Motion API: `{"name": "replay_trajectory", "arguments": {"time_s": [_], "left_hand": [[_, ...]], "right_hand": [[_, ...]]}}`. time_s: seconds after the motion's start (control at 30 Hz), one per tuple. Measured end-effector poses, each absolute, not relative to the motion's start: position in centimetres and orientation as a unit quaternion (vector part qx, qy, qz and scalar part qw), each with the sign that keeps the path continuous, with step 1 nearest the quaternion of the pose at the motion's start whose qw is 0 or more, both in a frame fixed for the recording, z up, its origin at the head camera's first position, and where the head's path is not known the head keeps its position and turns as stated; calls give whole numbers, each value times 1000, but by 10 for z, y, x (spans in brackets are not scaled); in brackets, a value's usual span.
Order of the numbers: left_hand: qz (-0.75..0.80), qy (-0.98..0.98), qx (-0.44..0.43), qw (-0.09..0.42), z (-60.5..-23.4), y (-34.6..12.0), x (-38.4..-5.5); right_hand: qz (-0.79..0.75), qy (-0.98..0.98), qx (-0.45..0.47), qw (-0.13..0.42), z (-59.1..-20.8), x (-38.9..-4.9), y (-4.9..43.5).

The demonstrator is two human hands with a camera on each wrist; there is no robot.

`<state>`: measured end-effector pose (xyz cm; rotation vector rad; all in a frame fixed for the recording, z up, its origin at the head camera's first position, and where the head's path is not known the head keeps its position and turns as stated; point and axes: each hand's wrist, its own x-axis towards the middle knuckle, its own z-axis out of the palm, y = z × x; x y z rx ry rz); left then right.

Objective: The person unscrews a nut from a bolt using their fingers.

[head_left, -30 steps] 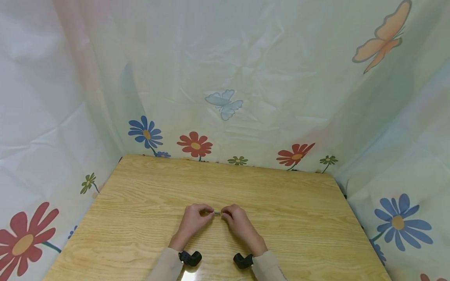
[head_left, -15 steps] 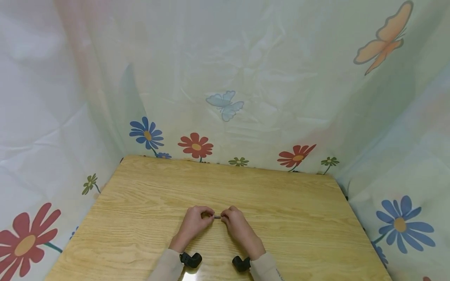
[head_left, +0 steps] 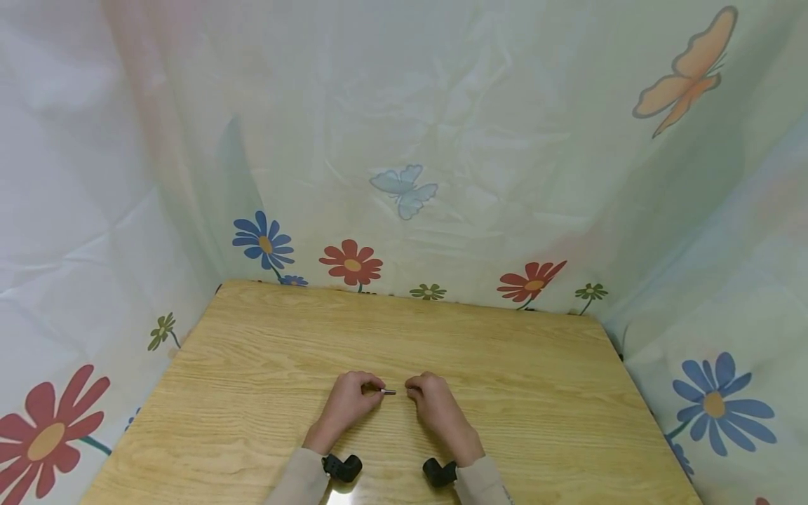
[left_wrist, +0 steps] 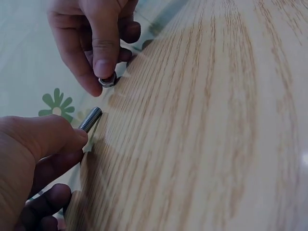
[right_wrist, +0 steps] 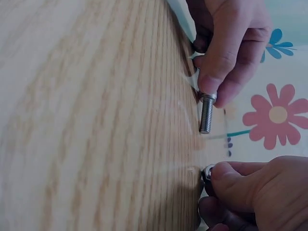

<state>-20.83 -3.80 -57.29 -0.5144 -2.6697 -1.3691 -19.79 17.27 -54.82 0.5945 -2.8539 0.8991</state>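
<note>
My left hand [head_left: 351, 398] pinches a silver bolt [right_wrist: 206, 115] by its head end between thumb and fingers. Its threaded shank [left_wrist: 90, 119] points toward my other hand, and the head is mostly covered by the fingertips. Facing it, my right hand [head_left: 435, 400] pinches a small metal nut [right_wrist: 208, 174] between thumb and forefinger. In the left wrist view the nut [left_wrist: 108, 81] shows just below the thumb tip. A short gap separates the bolt's free end from the nut. Both hands are low over the middle of the wooden table.
The wooden table [head_left: 505, 365] spreads out on all sides of the hands. A pale curtain [head_left: 480, 140] with printed flowers and butterflies hangs behind it and along both sides. Each wrist wears a black camera [head_left: 343, 467].
The right hand has drawn away to the right with the nut, so a gap has opened between nut and bolt. The left hand stays nearly in place with the bolt.
</note>
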Motion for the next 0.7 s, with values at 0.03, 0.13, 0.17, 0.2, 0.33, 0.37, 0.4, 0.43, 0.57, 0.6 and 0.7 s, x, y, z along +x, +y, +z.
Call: {"name": "replay_trajectory", "arguments": {"time_s": [0.03, 0.13, 0.17, 0.2, 0.33, 0.37, 0.4, 0.43, 0.57, 0.6, 0.7], "left_hand": [[-450, -876, -169, 49, -573, -38, -208], [-447, -876, -171, 55, -574, -38, -208], [-447, -876, -171, 54, -574, -38, -208], [-447, -876, -170, 53, -574, -38, -208], [-448, -877, -169, 50, -573, -38, -208], [-450, -876, -166, 46, -573, -37, -208], [-449, -877, -166, 46, -573, -37, -208], [-450, -876, -165, 46, -573, -37, -207], [-449, -877, -167, 50, -571, -37, -208], [-447, -877, -167, 51, -571, -37, -208], [-441, -880, -166, 53, -571, -36, -208]], "right_hand": [[295, -934, 194, 48, -548, -198, 173], [293, -935, 193, 56, -548, -199, 175], [292, -935, 191, 57, -549, -200, 175], [292, -936, 190, 58, -549, -200, 175], [292, -936, 187, 58, -551, -200, 176], [294, -936, 187, 55, -551, -200, 176], [296, -935, 189, 52, -551, -200, 176], [299, -934, 190, 47, -551, -200, 176], [311, -930, 195, 29, -551, -201, 175], [314, -929, 194, 25, -551, -202, 175], [320, -927, 196, 21, -551, -201, 174]]}}
